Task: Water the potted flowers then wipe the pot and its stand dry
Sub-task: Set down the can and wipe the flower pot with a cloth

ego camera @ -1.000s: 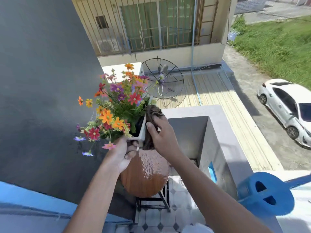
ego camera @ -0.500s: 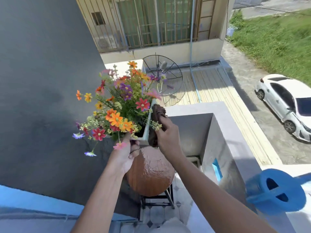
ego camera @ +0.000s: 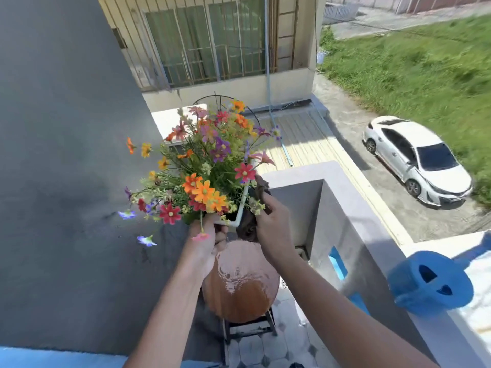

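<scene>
The white square plastic pot of mixed artificial-looking flowers is held lifted above the round brown wooden stand top on its dark metal frame. The left hand grips the pot's near corner; the right hand presses a dark brown cloth against the pot's side. Watering is judged complete, since the blue plastic watering can rests on the ledge. Water on the stand top remains to be wiped.

Wet glossy wood-look stand top, prob. laminate
</scene>
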The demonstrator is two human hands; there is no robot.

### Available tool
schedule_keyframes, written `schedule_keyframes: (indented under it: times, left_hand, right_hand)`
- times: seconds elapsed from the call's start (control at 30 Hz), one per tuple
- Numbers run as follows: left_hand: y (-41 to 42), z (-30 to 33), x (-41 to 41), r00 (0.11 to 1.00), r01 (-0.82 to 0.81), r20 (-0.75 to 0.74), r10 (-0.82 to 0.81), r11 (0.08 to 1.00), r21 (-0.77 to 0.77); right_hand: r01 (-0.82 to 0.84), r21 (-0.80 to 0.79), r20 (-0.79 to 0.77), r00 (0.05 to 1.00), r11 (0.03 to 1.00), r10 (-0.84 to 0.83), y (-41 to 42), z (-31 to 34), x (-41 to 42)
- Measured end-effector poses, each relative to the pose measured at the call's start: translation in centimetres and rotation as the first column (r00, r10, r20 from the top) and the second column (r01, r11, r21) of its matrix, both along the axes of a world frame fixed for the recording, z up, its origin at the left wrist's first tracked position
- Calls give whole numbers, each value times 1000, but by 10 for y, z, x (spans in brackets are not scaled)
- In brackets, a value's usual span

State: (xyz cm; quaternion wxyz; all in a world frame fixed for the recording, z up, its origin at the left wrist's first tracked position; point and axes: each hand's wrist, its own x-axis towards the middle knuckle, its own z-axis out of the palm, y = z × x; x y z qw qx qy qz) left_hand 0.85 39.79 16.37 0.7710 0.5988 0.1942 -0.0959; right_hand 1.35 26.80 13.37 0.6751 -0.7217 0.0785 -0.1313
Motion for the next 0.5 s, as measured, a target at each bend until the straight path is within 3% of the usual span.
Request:
schedule_keyframes:
  times: [0.17,0.33,0.5]
  left_hand:
    - [6,-2,0,996,84,24,-82,995,-58]
    - [8,-6,1,996,88,7,-88,987,-131]
    - [-2,-15,10,996,85,6,-85,993,-81]
  right_hand:
    - [128,-76,87,989,989,-121,-10,2,28]
    - [249,-86,-72,964,965,-255,-29,-22,48]
    - [166,-63,18,986,984,-165,-9,-8,26]
